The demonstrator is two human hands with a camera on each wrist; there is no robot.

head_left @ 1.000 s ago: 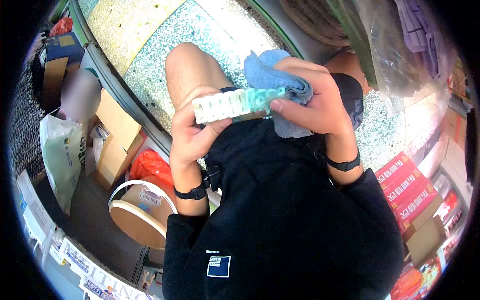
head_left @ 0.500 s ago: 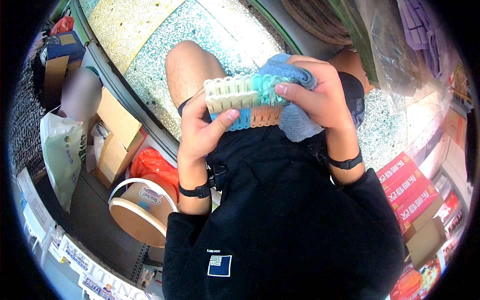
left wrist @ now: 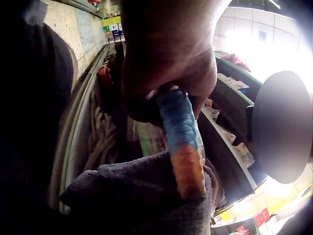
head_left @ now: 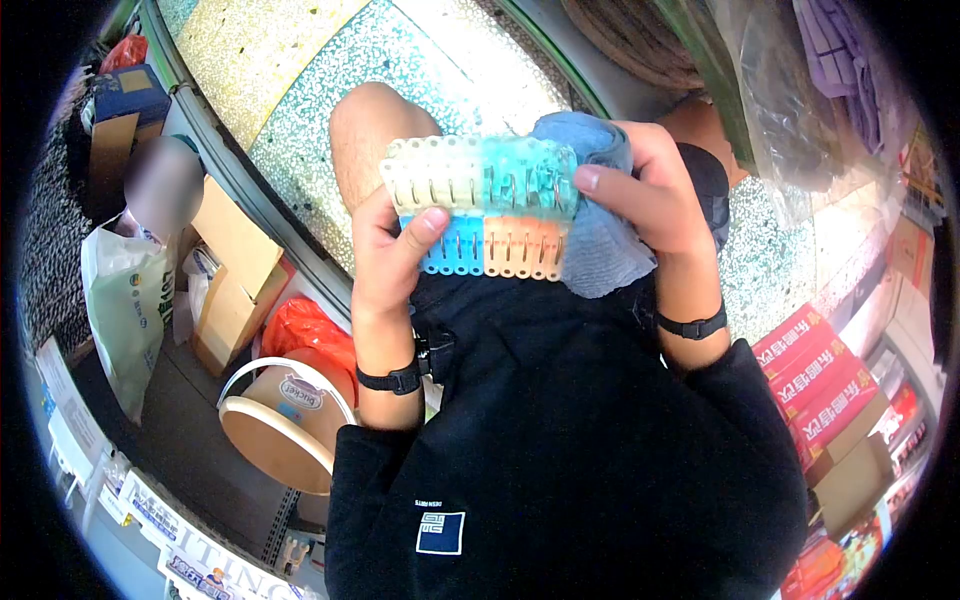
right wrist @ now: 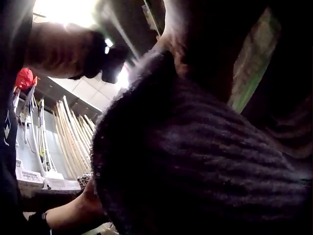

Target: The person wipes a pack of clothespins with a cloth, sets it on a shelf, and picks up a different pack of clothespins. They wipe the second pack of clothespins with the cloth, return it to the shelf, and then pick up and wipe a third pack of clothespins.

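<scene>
In the head view a pack of plastic clothespins (head_left: 455, 180), whitish, teal, blue and orange in two rows, is held up over the lap with its broad face showing. My left hand (head_left: 385, 255) grips the left end, thumb across the front. At the other end my right hand (head_left: 655, 200) holds a blue-grey cloth (head_left: 608, 255) against the pack, its thumb at the teal pins. The left wrist view shows the blue and orange pins (left wrist: 181, 127) edge-on, with the cloth (left wrist: 132, 181) around their far end. Ribbed cloth (right wrist: 210, 152) fills much of the right wrist view.
A beige bucket (head_left: 275, 440) and a red plastic bag (head_left: 310, 335) are at the left, beside an opened cardboard box (head_left: 235, 270) and a white bag (head_left: 125, 310). Red cartons (head_left: 815, 375) are stacked at the right. Speckled floor (head_left: 300, 110) lies ahead.
The pack has turned from its narrow edge to its broad face, so the blue and orange row now shows fully. Both hands still hold on, and the cloth has shifted slightly right.
</scene>
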